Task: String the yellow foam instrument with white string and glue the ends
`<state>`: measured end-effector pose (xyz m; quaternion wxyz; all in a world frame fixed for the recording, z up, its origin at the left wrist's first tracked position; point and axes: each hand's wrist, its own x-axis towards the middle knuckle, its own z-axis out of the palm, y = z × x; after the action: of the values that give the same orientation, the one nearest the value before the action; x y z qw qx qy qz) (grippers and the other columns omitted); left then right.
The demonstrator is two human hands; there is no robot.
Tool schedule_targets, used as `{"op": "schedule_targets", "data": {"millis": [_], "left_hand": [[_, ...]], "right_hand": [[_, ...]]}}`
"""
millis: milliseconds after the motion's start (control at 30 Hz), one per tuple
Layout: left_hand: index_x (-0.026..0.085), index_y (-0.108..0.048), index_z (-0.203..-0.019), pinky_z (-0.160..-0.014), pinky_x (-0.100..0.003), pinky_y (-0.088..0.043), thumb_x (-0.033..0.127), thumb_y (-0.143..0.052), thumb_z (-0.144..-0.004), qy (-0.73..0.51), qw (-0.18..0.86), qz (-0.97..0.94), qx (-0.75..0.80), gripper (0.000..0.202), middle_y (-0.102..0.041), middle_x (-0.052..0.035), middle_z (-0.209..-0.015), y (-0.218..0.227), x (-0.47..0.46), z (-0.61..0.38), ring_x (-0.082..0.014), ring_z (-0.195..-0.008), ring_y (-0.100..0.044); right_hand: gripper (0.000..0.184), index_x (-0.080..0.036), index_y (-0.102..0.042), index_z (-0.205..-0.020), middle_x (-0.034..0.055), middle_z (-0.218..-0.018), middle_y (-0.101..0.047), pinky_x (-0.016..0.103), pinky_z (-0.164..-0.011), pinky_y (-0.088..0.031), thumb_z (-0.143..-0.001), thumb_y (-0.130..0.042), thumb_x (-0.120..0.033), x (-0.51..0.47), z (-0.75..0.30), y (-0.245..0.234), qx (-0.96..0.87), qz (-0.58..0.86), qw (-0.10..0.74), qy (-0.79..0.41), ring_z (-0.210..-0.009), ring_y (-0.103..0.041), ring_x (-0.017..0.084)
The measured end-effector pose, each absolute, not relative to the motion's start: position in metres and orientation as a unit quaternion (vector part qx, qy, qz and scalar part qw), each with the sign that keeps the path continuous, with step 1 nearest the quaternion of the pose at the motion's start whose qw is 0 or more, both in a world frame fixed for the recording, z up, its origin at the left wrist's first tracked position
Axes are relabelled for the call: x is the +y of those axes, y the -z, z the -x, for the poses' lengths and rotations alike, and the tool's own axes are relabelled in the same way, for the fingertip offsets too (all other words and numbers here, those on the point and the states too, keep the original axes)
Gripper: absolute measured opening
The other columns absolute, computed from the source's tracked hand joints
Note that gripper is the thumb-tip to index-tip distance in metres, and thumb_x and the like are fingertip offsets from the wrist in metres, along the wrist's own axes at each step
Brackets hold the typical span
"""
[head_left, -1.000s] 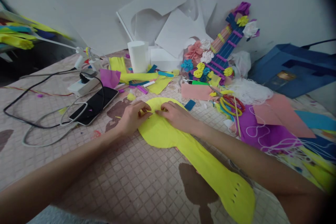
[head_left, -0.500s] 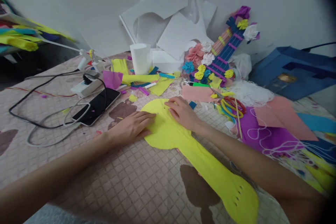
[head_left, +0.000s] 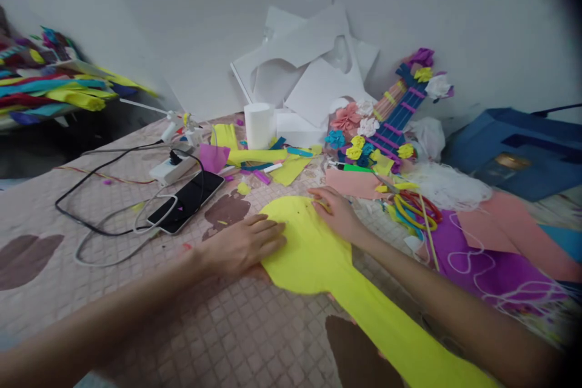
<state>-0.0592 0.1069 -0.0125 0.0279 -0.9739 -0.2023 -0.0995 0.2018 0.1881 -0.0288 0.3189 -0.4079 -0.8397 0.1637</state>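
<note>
A large yellow felt cut-out shaped like a guitar lies on the tiled pink mat. My left hand rests flat on its left edge, fingers stretched out together. My right hand presses on the far right edge of the rounded end, fingers curled down; whether it pinches anything is unclear.
A phone with cables and a power strip lie at the left. Behind are a white cylinder, white foam offcuts, felt scraps, a decorated felt guitar, scissors, pink and purple sheets and a blue box.
Both hands were pinching together at the top of the yellow piece; they have parted. The left hand now lies flat at its left edge, the right at its far edge. The view tilted up.
</note>
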Motion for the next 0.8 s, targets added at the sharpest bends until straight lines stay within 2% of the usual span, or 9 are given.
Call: {"op": "schedule_targets", "data": {"millis": [233,500,667,800], "left_hand": [[0.009,-0.051,-0.120,-0.097,-0.045,-0.038,0.052,-0.045,-0.089,0.128,0.024,0.969,-0.208,0.053,-0.053,-0.0207,-0.130,0.016,0.090,0.061,-0.0318,-0.117,-0.050],[0.012,-0.047,-0.125,-0.099,-0.044,-0.036,0.047,-0.049,-0.089,0.155,-0.018,0.961,-0.228,0.051,-0.053,-0.0194,-0.131,0.020,0.089,0.062,-0.0301,-0.119,-0.049],[0.010,-0.047,-0.125,-0.100,-0.045,-0.035,0.047,-0.050,-0.088,0.160,-0.029,0.959,-0.232,0.052,-0.054,-0.0196,-0.130,0.022,0.087,0.063,-0.0306,-0.120,-0.049],[0.011,-0.046,-0.127,-0.100,-0.046,-0.035,0.048,-0.050,-0.088,0.169,-0.046,0.957,-0.233,0.054,-0.054,-0.0199,-0.130,0.022,0.088,0.064,-0.0304,-0.121,-0.047]], "right_hand": [[0.027,-0.018,-0.060,-0.108,0.0103,-0.107,-0.061,0.039,-0.091,-0.047,-0.084,-0.049,-0.017,0.181,-0.207,0.021,-0.860,0.380,0.283,-0.188,-0.102,-0.058,0.020],[0.026,-0.017,-0.061,-0.108,0.0107,-0.107,-0.062,0.032,-0.076,-0.053,-0.086,-0.048,-0.021,0.185,-0.172,-0.010,-0.863,0.362,0.280,-0.216,-0.092,-0.062,0.018],[0.024,-0.016,-0.063,-0.103,0.0089,-0.101,-0.065,0.027,-0.067,-0.053,-0.088,-0.046,-0.024,0.169,-0.162,-0.026,-0.874,0.342,0.232,-0.254,-0.083,-0.063,0.015],[0.022,-0.016,-0.063,-0.101,0.0081,-0.097,-0.065,0.029,-0.073,-0.051,-0.090,-0.045,-0.023,0.146,-0.176,-0.023,-0.891,0.323,0.218,-0.235,-0.086,-0.061,0.016]]}}
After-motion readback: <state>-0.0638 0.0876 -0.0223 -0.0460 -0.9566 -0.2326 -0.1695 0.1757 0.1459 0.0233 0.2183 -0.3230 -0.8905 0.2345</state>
